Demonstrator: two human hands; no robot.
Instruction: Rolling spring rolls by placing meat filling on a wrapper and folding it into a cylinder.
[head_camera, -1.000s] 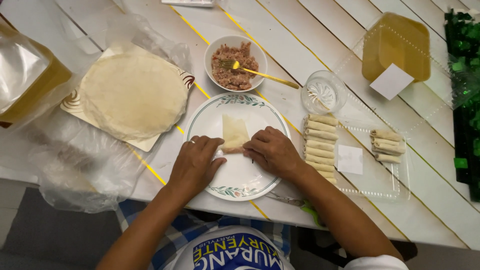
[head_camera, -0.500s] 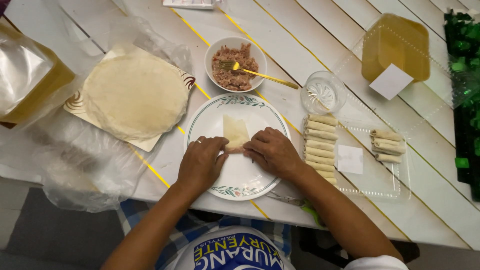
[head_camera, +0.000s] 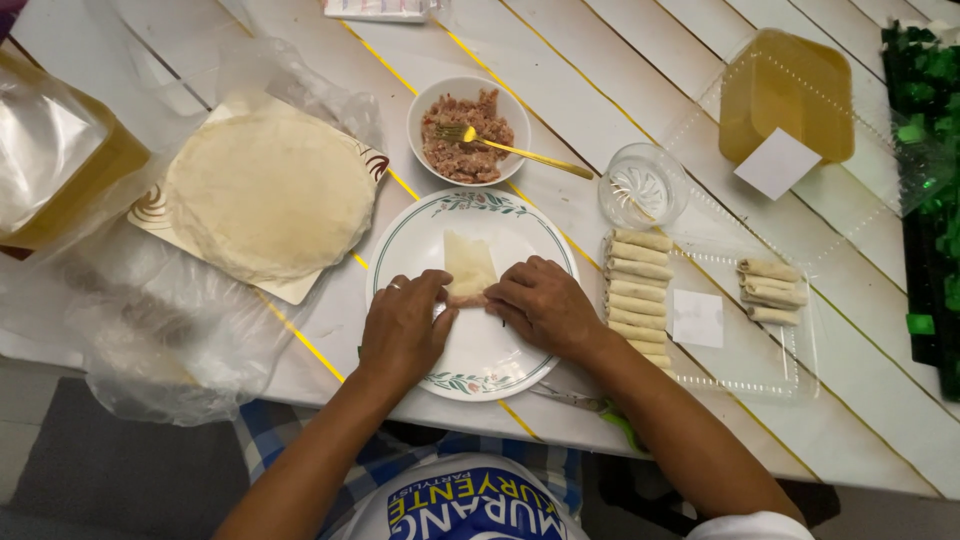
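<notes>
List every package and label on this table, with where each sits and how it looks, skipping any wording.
Clear plastic tray: right of the plate, rectangular, holding two groups of pale rolls.
White label: square, blank-looking, on the tray between the rolls.
Clear lid: far right, amber-tinted.
White label on lid: square, tilted.
Plastic bag: left, crumpled, clear, under the wrapper stack.
Amber packet: far left edge, glossy.
Flat pale packet: top edge, mostly cut off.

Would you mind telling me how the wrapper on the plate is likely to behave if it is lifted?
The wrapper looks thin and lies flat against the plate, so it would probably flop. It looks pale and slightly see-through, so it may tear easily. Both hands, left and right, press its rolled end, which suggests it would loosen if released.
</notes>
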